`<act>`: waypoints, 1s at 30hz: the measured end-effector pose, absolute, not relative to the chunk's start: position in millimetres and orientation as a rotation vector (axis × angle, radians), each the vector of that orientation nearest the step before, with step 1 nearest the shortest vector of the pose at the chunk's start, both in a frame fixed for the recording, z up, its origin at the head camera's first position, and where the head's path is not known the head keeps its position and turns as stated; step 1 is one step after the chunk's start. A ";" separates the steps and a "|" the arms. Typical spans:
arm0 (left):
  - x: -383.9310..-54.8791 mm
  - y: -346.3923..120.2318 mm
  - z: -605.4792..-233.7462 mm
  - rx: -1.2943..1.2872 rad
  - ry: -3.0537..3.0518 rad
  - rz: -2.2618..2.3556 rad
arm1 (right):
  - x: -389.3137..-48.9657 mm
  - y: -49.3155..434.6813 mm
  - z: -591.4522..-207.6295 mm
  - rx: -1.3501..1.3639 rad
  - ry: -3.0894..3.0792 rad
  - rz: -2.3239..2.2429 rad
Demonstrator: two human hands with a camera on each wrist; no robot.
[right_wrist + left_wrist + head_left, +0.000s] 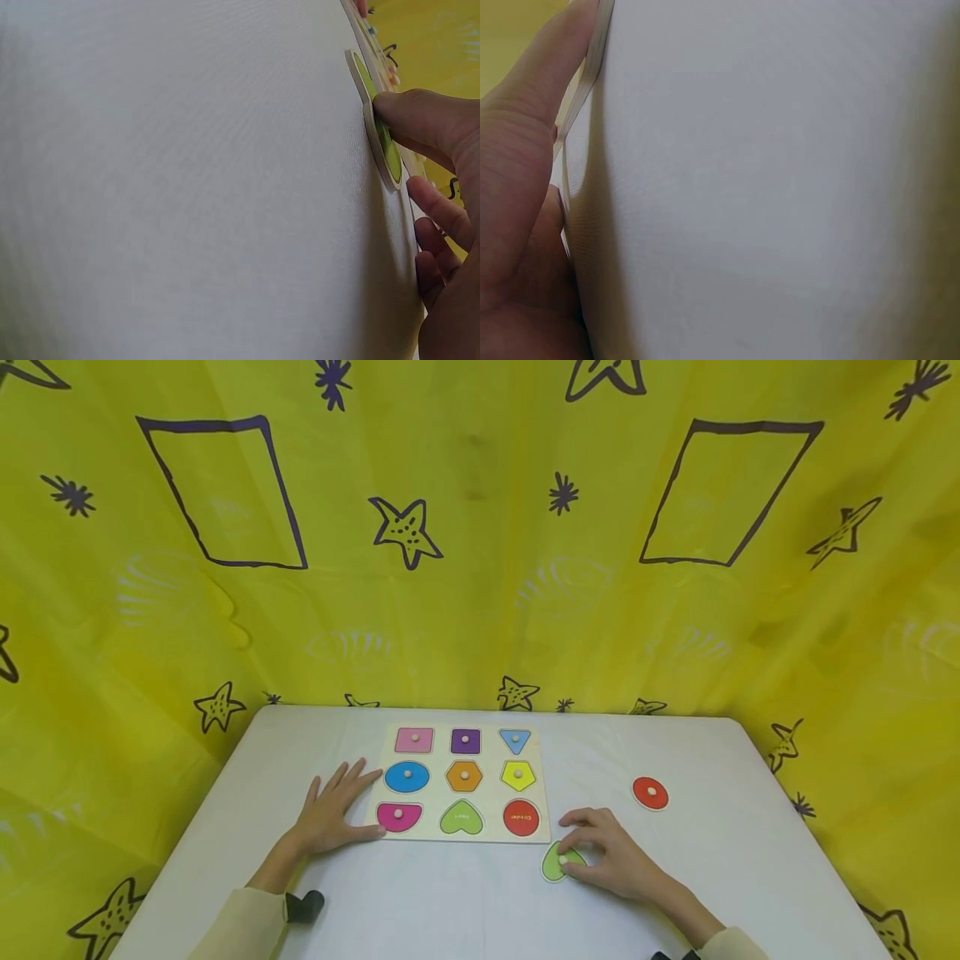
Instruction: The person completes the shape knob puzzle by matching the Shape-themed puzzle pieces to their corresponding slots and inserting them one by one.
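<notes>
A wooden shape puzzle board [435, 797] lies flat on the white table. My left hand [333, 814] is at its left edge, fingers spread and fairly straight, with the thumb [517, 142] and fingertips right at the rim. Just off the board's near right corner, my right hand [615, 860] pinches the small knob of a green heart puzzle piece [551, 867] between thumb and fingers. In the right wrist view the heart piece [394, 161] is seen edge-on, close over the cloth. A green heart slot [461, 820] and a red circle slot [521, 820] show printed words.
The red circle piece [643, 800] with its knob lies to the right of the board. Several knobbed pieces sit in the board, among them the orange hexagon [456, 783] and magenta half-round [409, 821]. A yellow patterned curtain [480, 610] surrounds the white tabletop [450, 902].
</notes>
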State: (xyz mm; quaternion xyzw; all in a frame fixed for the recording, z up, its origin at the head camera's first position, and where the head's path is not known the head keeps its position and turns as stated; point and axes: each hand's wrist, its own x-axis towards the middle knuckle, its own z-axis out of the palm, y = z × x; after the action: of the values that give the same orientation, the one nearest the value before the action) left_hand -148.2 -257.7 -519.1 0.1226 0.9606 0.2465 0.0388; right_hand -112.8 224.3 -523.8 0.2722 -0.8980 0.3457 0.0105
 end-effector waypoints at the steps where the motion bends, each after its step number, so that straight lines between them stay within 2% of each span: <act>1: -148.2 -257.9 -519.5 0.374 2.946 0.754 | -112.5 224.1 -523.4 0.842 -2.812 1.083; 20: -152.1 -260.9 -535.5 0.386 2.975 0.772 | -111.5 225.5 -522.7 0.838 -2.809 1.123; 30: -147.5 -257.0 -522.8 0.375 2.950 0.788 | -112.1 224.9 -515.3 0.883 -2.806 1.088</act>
State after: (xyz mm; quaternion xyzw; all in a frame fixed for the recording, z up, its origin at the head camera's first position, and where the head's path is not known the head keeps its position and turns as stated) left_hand -147.5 -257.0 -522.8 0.1217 0.9584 0.2560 0.0326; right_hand -112.1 224.9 -515.3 0.2815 -0.8946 0.3470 0.0024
